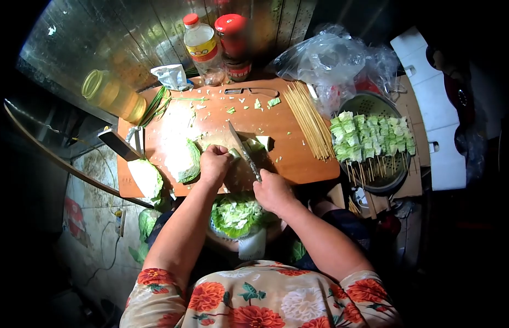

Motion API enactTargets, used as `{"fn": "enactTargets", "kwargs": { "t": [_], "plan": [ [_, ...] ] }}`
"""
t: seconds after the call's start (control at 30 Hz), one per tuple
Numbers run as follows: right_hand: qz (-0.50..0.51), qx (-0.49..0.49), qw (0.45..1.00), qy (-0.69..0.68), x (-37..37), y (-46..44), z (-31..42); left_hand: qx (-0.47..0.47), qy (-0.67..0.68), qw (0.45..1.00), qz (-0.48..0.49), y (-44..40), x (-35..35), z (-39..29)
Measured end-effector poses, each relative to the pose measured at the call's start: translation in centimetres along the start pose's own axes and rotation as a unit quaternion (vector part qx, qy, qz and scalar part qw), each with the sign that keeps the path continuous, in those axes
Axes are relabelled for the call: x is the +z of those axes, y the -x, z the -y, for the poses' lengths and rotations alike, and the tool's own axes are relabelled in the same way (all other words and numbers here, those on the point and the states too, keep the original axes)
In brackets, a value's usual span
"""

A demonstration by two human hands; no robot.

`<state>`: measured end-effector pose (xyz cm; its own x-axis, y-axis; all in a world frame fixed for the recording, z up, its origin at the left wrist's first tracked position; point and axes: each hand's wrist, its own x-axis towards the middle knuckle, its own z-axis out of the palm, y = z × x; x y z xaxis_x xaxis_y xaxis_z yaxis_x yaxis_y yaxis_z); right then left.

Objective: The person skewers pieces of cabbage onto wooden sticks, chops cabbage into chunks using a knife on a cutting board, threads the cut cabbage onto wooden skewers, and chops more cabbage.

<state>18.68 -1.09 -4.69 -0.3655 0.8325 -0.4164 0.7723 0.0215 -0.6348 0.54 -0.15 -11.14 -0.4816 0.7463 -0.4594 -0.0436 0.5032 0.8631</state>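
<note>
My right hand (272,191) is wrapped round the handle of a knife (243,146), whose blade points up and left over the wooden board (306,169). Close to the blade, my left hand (215,163) is closed, its fingertips on a small pale green cabbage piece (234,155). A cut cabbage half (186,161) lies just left of that hand. Beyond the blade are more pale cabbage pieces (260,143). Below the board's near edge, a bowl holds chopped cabbage leaves (238,215).
Bamboo skewers (309,120) lie on the board's right side, beside a colander (383,183) carrying skewered cabbage (372,134). A peeler (251,92), an oil bottle (201,49), a red-lidded jar (232,38) and a tilted glass jar (113,95) are farther back. A phone (118,143) stands at left.
</note>
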Motion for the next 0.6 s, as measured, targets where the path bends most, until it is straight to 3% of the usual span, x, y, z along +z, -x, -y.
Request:
{"fn": "enactTargets", "kwargs": {
  "t": [0.37,0.47,0.6],
  "plan": [
    [-0.006,0.014,1.0,0.014,-1.0,-0.9,0.0,0.082,-0.091,0.992,-0.001,-1.4,2.6,-1.4],
    [-0.018,0.007,1.0,0.008,-1.2,-0.7,0.4,0.096,-0.048,0.994,0.01,-2.1,2.6,0.0],
    [-0.048,-0.014,0.999,-0.011,-1.7,0.1,1.5,0.047,-0.037,0.998,0.028,-0.3,1.6,-2.2]
  ]
}}
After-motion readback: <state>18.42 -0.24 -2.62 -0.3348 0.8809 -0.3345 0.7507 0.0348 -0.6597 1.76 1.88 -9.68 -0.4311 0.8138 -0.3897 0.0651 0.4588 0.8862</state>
